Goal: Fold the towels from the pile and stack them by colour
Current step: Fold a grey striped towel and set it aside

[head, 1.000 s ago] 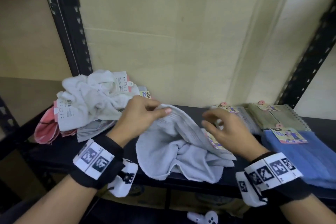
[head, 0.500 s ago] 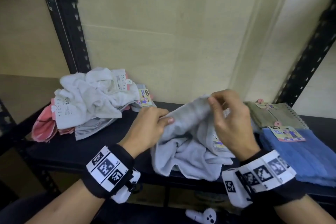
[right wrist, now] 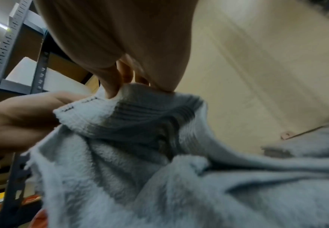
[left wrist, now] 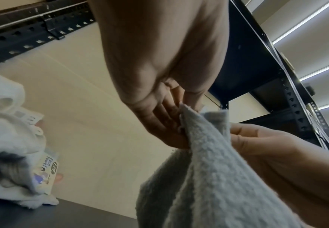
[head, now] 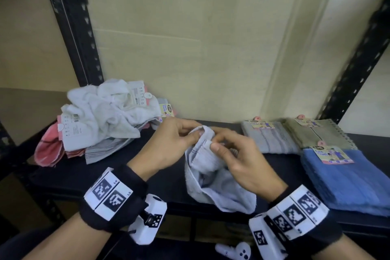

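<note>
Nearest, at the bottom edge of the head view, a white handheld controller (head: 234, 251) lies below the front lip of the black shelf (head: 69, 177). Above it both forearms reach in, each wearing a black wrist strap (head: 111, 196) with square printed markers. Between the two hands a light grey towel (head: 213, 177) hangs bunched, its lower folds resting on the shelf's front edge and its upper edge lifted clear. The left hand (head: 168, 148) has thumb and fingers curled together, pinching the towel's top edge; the left wrist view shows the cloth trapped against the fingertips (left wrist: 171, 123). The right hand (head: 242, 160) pinches the same hem just beside it, thumb pressing into a strip of dark stitching (right wrist: 87, 101) with the fingers curled behind. The two hands nearly touch at the hem.

To the right, a folded blue towel (head: 346, 183) lies flat near the shelf's front, with a printed card label (head: 331, 154) on its back edge. Behind it sits a folded olive towel (head: 318, 135), and beside that, towards the middle, a folded grey striped towel (head: 272, 139), each carrying a similar label. Well apart on the left, the unfolded pile (head: 99, 120) sits towards the back: crumpled white towels on top, a pink towel (head: 48, 148) and a grey striped one beneath. Behind everything stands a pale wooden back panel (head: 200, 48) framed by black perforated uprights (head: 71, 19)
</note>
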